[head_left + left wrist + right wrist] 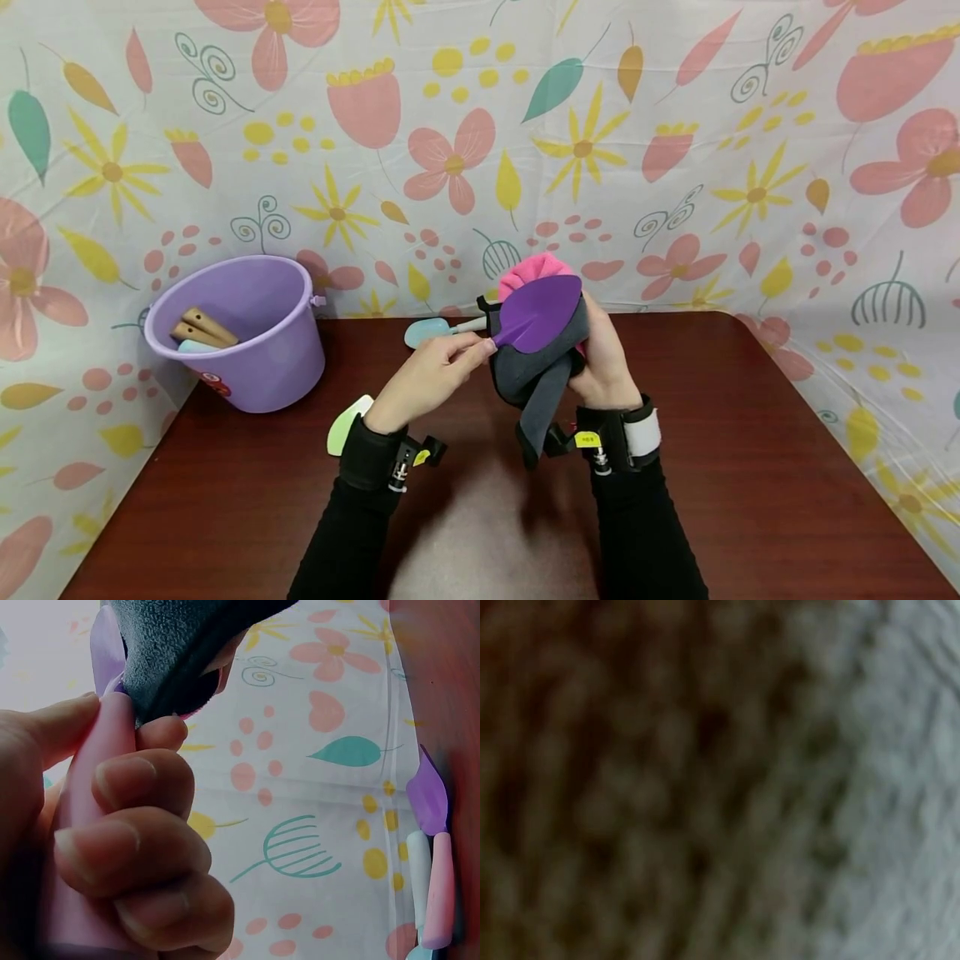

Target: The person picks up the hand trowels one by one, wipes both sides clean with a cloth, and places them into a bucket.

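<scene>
A purple trowel (542,312) lies against a gray cloth (534,375), both held up over the counter (750,467).
The left hand (429,377) grips the trowel's pink handle (105,772), fingers curled round it; the right hand (611,358) holds the cloth, its fingers mostly hidden, with pink fabric (534,267) behind the blade. Near the counter's back edge lies a blue trowel (429,332); a green tool (347,427) lies beside the left wrist. A purple bucket (296,367) with wooden handles (208,325) inside stands at the back left corner.

no readable text, red sticker (216,384) on purple bucket (288,367), yellow wrist-strap labels (588,439) illegible
</scene>
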`<state>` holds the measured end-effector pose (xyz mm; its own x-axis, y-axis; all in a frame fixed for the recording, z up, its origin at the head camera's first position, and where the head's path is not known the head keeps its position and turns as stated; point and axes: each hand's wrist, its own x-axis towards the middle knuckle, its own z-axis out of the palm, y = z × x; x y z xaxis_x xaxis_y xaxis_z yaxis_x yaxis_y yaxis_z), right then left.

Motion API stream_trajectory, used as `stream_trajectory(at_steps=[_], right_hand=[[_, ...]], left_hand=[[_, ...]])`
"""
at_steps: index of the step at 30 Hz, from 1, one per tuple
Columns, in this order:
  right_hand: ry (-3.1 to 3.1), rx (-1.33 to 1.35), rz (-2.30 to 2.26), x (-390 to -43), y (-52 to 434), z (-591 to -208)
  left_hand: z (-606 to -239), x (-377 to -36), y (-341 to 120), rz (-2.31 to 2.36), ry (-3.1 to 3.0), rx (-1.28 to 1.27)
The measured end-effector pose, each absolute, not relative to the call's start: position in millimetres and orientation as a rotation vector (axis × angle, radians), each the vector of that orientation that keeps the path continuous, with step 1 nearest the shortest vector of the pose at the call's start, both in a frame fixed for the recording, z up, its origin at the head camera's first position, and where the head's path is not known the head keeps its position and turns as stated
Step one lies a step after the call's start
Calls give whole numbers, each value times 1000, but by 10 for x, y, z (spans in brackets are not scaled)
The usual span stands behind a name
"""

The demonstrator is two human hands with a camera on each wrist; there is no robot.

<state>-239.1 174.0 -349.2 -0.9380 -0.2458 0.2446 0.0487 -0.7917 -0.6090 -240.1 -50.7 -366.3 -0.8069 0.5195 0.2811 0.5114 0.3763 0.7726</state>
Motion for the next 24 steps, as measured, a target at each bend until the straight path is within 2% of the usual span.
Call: stream_trajectory(at_steps=[9, 24], right_hand=[[968, -503, -2803, -2408, 1780, -3501], [675, -677, -2877, -2474, 1951, -3434]], left_hand=[[-3661, -2397, -516, 1389, 2540, 962], [-3659, -2421, -564, 1248, 2631, 906]])
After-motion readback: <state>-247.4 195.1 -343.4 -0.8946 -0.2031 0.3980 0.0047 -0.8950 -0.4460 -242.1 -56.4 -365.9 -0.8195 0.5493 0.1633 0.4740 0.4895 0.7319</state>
